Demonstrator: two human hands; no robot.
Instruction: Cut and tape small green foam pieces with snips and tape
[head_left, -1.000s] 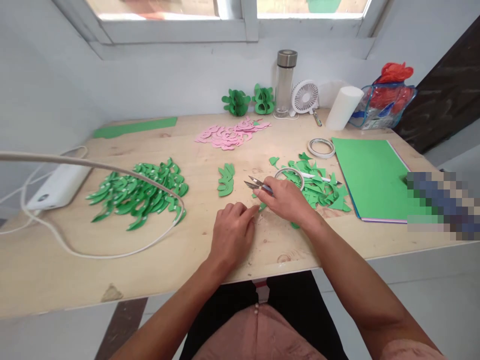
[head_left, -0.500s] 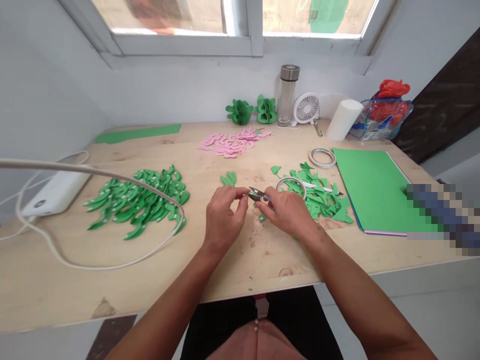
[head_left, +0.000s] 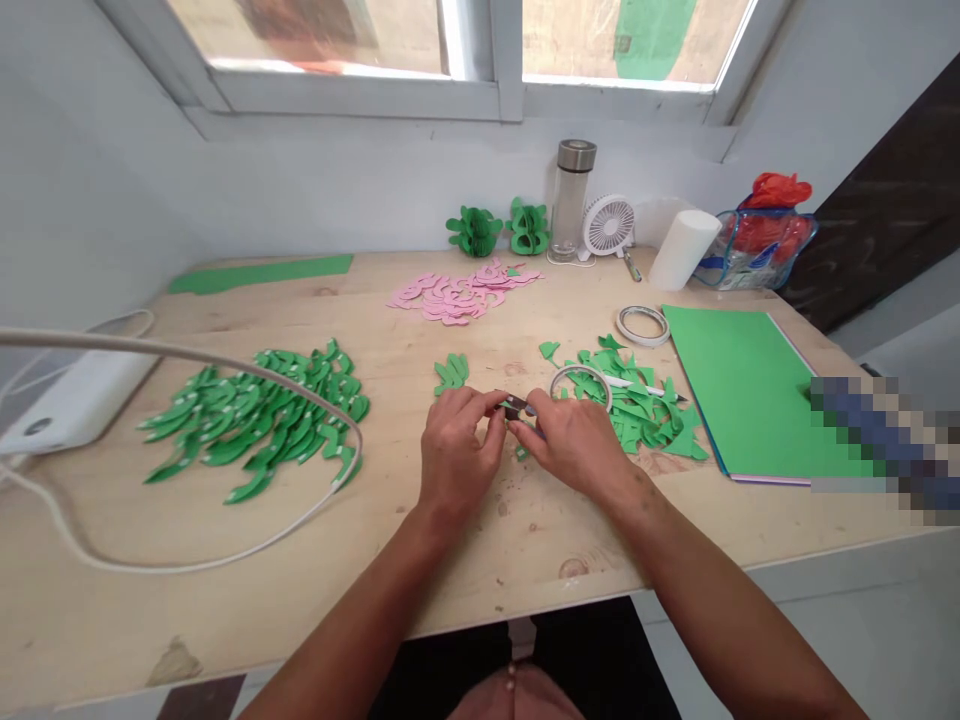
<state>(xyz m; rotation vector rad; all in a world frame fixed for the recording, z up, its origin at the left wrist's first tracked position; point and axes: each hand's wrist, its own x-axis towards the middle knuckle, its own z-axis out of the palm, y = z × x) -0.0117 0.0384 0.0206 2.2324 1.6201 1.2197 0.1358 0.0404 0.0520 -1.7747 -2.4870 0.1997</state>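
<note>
My right hand (head_left: 577, 440) grips a small pair of scissors (head_left: 517, 405), its blades pointing left. Close against the blades, my left hand (head_left: 459, 445) pinches a small green paper piece, mostly covered by the fingers. Just behind my left hand lie a few green cut shapes (head_left: 451, 373). Green paper scraps (head_left: 645, 415) are heaped beyond my right hand, with a tape roll (head_left: 581, 370) and a white pen (head_left: 630, 386) among them. At the left is a large pile of green curved pieces (head_left: 262, 420) with small white patches.
Pink cutouts (head_left: 450, 292) lie at the back, before two green paper ornaments (head_left: 474, 232), a glass bottle (head_left: 570, 205) and a white fan (head_left: 608, 227). Green sheets (head_left: 757, 395) lie right. A cable (head_left: 358, 430) loops across the left pile beside a white power bank (head_left: 82, 395).
The scissor blades have moved closer together and my left fingers are nearer to them. The view has shifted slightly, so the table items appear a little lower.
</note>
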